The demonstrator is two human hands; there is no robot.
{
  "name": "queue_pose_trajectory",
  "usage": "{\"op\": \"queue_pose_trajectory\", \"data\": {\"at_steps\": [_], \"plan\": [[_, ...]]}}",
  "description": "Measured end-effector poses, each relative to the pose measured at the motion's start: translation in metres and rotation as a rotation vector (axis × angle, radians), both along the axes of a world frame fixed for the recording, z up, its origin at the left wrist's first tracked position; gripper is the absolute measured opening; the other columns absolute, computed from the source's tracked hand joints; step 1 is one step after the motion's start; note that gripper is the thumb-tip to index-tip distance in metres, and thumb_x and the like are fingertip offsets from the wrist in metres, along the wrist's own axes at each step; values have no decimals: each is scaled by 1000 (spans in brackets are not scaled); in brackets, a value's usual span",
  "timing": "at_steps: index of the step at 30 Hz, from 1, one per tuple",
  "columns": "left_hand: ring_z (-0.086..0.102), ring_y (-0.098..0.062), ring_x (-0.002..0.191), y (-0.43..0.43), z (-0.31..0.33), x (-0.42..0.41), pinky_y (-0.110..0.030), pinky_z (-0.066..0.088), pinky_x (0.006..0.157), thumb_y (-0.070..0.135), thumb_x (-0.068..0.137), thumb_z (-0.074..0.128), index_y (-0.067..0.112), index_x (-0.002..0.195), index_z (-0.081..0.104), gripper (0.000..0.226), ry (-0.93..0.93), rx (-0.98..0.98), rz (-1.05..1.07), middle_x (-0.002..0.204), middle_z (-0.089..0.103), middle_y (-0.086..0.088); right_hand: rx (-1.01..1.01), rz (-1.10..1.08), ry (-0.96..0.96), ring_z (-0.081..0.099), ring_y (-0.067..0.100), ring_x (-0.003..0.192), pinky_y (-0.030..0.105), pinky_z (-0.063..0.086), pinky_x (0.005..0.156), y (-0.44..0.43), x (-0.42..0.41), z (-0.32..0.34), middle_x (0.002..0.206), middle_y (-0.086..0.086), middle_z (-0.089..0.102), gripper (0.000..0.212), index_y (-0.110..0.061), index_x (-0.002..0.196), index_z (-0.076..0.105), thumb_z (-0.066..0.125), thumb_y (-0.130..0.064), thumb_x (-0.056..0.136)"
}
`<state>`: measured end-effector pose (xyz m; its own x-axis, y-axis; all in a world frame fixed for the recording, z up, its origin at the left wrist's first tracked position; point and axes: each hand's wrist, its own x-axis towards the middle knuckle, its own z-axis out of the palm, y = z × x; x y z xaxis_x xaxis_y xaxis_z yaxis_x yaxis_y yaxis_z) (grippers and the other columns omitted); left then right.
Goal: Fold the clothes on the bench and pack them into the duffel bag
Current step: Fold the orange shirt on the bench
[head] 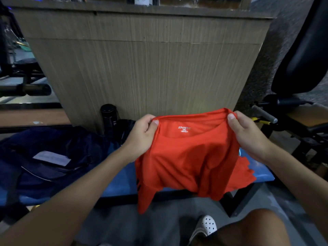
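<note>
Grey floor point(165, 226) below me, then the blue desk point(120, 185); above it my left hand point(142, 137) and right hand point(248, 137) each pinch a shoulder of the shirt point(186, 160), which hangs rumpled. The bag point(53, 153) lies to the left. I reckon the loose hem may bunch and the fold go crooked.

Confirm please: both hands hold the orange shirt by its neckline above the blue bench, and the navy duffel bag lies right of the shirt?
Not quite. The head view shows the navy duffel bag left of the orange shirt, not right. The left hand and right hand do hold its neckline above the blue bench.
</note>
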<state>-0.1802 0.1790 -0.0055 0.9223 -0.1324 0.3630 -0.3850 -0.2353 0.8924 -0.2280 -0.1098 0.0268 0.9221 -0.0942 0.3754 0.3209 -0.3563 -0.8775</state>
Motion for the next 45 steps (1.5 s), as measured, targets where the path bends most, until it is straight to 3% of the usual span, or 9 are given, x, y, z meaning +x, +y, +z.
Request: {"op": "queue_pose_trajectory", "data": {"at_steps": [4,11,14,20,24,31,34,38,45], "plan": [[57,-9,74,15,21,-6,-28,46,70,18,106,45,10,88,65,28,167,40,-131,81,65,-3,71,104,120,57,17,91,41,45,90,9,-11,-11,94,6,63,67,-10,95,62,58,-74,77],[67,-14,82,41,43,-17,-20,56,72,24,106,45,3,109,69,33,495,74,-350,96,73,-9,246,332,310,67,19,88,30,55,83,40,-20,-9,98,12,72,30,-2,103,64,47,-26,99],[66,-13,79,44,37,-11,-20,54,70,21,108,40,0,107,67,34,387,-1,-185,93,72,-11,202,240,256,60,10,78,27,50,76,48,-12,-6,81,-2,67,25,-13,91,63,45,-26,102],[46,-18,71,69,28,-1,-33,37,71,37,102,44,-10,85,52,51,75,197,-13,77,52,-5,-27,149,83,50,14,76,37,40,74,48,-4,-6,80,2,57,46,5,87,60,51,-39,97],[42,-11,64,66,26,-2,-29,34,62,21,106,43,-1,73,51,41,-25,185,45,69,45,-2,2,118,-3,59,9,82,31,47,78,48,0,-7,88,-1,67,20,-7,94,68,54,-21,99],[67,-6,85,62,36,-4,-19,53,78,20,100,58,7,105,67,16,25,88,-90,95,73,-1,35,55,-38,52,8,60,19,41,52,42,8,5,73,12,60,15,-5,83,61,59,-14,96],[66,-2,79,66,39,-2,-17,51,73,17,98,60,14,97,67,7,-30,234,-125,84,71,7,41,60,-40,55,17,68,29,44,60,36,8,8,76,12,64,12,-10,83,64,62,-13,94],[50,3,59,66,46,-3,-13,40,59,17,102,52,12,84,61,22,-91,318,-102,65,56,13,-14,110,-18,57,-4,55,7,40,48,31,5,12,66,-12,66,9,-9,95,68,60,-12,95],[41,-4,63,71,49,2,-16,34,62,18,106,43,-1,74,47,37,-283,502,-32,70,40,5,-161,220,47,59,-5,57,8,43,51,20,4,20,64,-16,67,14,-9,96,66,52,-11,98]]}}
